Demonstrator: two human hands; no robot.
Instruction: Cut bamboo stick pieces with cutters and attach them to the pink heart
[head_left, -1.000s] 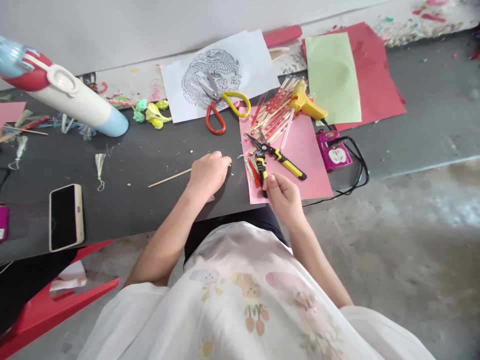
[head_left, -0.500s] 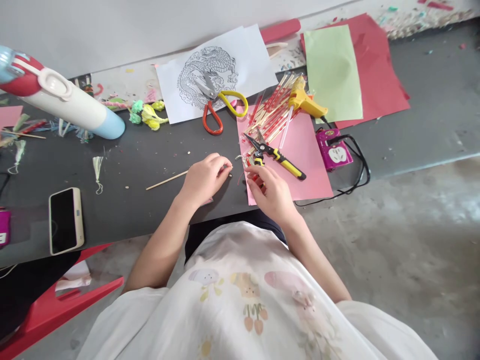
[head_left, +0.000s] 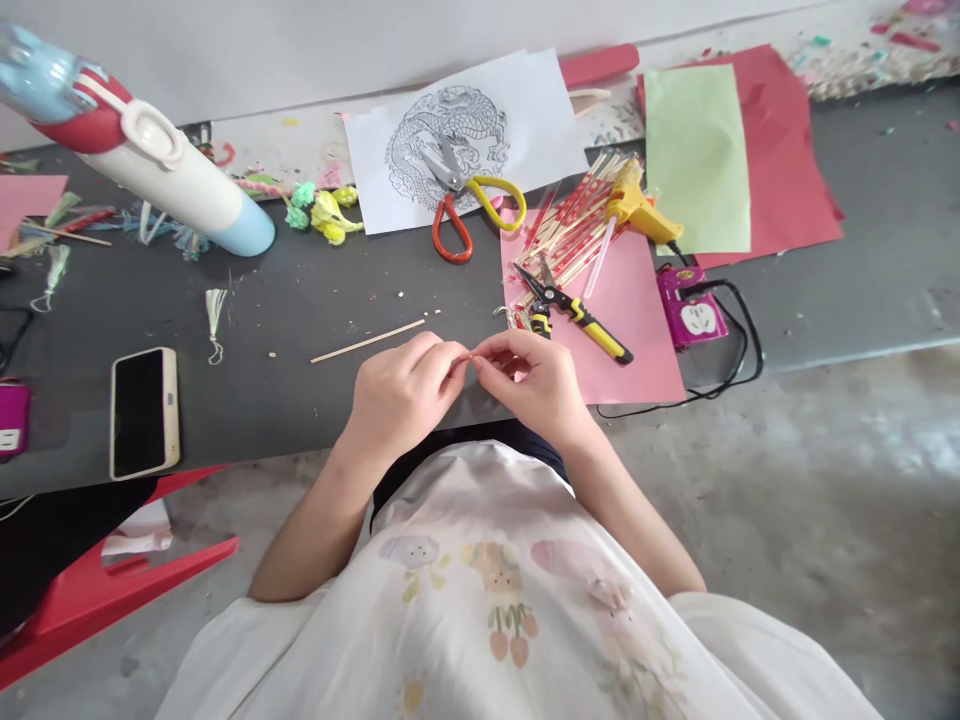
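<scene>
My left hand [head_left: 405,392] and my right hand [head_left: 534,385] meet fingertip to fingertip above the front edge of the grey table [head_left: 262,420]. Both are closed in a pinch around something tiny, too small to name. A thin wooden stick [head_left: 367,341] lies behind my left hand. Just beyond my right hand, black-and-yellow pliers [head_left: 589,322] rest on pink paper [head_left: 645,350], beside a pile of red-and-white wrapped sticks [head_left: 562,235]. A yellow glue gun [head_left: 641,210] lies on that pile.
Scissors [head_left: 454,190] lie on a dragon drawing [head_left: 536,130]. A bottle [head_left: 202,190] leans in at the left, above a phone [head_left: 145,412] and a tassel [head_left: 215,320]. At the right are green paper [head_left: 697,150], red paper [head_left: 787,160] and a purple socket [head_left: 694,310] with a black cable.
My hands have come together, the right one moving left until the fingertips meet. The view has shifted, so the table's objects appear further right.
</scene>
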